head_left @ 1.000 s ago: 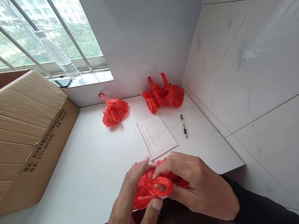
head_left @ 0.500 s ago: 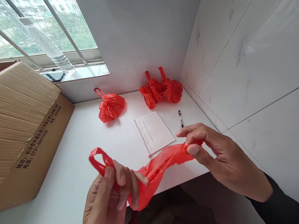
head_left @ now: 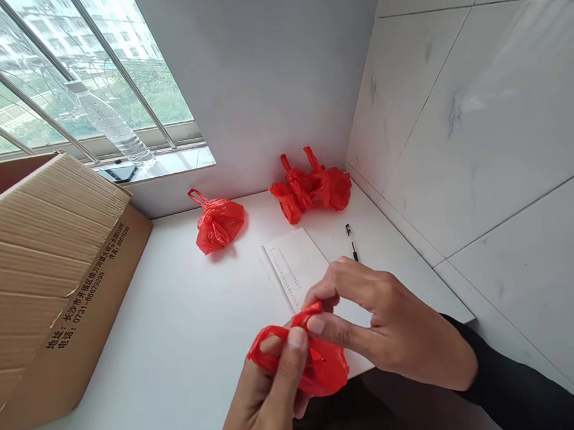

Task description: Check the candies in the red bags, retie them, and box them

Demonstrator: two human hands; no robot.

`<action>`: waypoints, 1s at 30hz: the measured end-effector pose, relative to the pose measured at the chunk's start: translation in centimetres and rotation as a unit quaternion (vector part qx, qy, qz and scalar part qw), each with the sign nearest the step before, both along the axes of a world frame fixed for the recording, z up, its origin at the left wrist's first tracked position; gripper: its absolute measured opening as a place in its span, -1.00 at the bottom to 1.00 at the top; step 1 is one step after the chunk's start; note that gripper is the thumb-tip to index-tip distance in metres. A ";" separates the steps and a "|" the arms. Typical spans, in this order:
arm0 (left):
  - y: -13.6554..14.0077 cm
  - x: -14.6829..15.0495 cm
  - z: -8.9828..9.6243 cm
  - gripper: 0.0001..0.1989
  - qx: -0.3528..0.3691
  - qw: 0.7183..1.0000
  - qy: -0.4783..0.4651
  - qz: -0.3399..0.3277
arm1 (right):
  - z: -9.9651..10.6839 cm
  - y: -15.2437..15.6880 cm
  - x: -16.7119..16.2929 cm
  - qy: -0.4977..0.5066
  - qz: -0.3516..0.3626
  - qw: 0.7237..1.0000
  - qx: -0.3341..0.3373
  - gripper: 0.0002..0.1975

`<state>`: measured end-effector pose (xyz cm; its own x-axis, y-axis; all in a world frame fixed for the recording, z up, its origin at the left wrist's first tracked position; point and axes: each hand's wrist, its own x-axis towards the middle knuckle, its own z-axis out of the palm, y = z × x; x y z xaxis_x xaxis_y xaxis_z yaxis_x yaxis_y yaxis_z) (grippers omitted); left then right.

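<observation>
Red bag [head_left: 332, 372], six o'clock in view: left hand [head_left: 269, 402] pinches its loop, right hand [head_left: 385, 326] pinches beside it; thin plastic could tear under a hard tug. Notebook [head_left: 300, 261], just beyond, twelve o'clock. Bunched red bags [head_left: 333, 190], farther, twelve o'clock.

Room corner [head_left: 364, 70], barred window [head_left: 106, 63], tiled wall [head_left: 490, 139]

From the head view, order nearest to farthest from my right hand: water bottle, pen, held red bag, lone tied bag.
1. Held red bag, pinched by your right hand.
2. Pen, just beyond on the table.
3. Lone tied bag, left, near the wall.
4. Water bottle, farther left, on the windowsill.
</observation>
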<state>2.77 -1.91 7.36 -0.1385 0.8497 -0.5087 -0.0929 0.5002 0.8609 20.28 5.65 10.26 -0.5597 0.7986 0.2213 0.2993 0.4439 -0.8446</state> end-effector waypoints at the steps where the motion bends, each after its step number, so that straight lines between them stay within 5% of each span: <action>1: 0.4 -0.3 0.0 -0.63 -0.008 0.999 -0.035 0.006 | -0.2 -0.1 0.3 0.003 -0.003 1.000 -0.003 -0.94; 6: 2.3 -1.6 -0.5 -0.69 0.045 0.989 -0.122 -0.067 | -1.2 -0.7 0.7 0.021 0.027 0.999 -0.036 -0.89; 9: 2.6 -2.3 -1.0 -0.75 0.104 0.974 -0.071 -0.191 | -2.4 -0.2 0.0 0.035 0.036 0.996 -0.074 -0.69; 11: 2.3 -2.5 -1.4 -0.81 0.137 0.967 -0.007 -0.217 | -3.4 0.3 -0.5 0.025 0.048 0.991 -0.119 -0.58; 15: 1.3 -2.3 -2.8 -0.90 0.184 0.960 0.145 -0.153 | -5.2 1.2 -1.0 -0.002 0.039 0.973 -0.226 -0.62; 20: 0.3 -1.6 -5.3 -0.63 0.329 0.904 0.268 -0.040 | -7.0 1.5 -1.1 -0.008 0.112 0.948 -0.297 -0.63; 25: 0.2 -2.3 -6.8 -0.50 0.410 0.857 0.306 -0.055 | -7.4 1.5 -1.3 -0.024 0.131 0.958 -0.254 -0.81; 30: 0.0 -3.4 -8.0 -0.29 0.412 0.826 0.345 -0.170 | -7.0 1.0 -1.5 0.006 0.068 0.987 -0.148 -0.85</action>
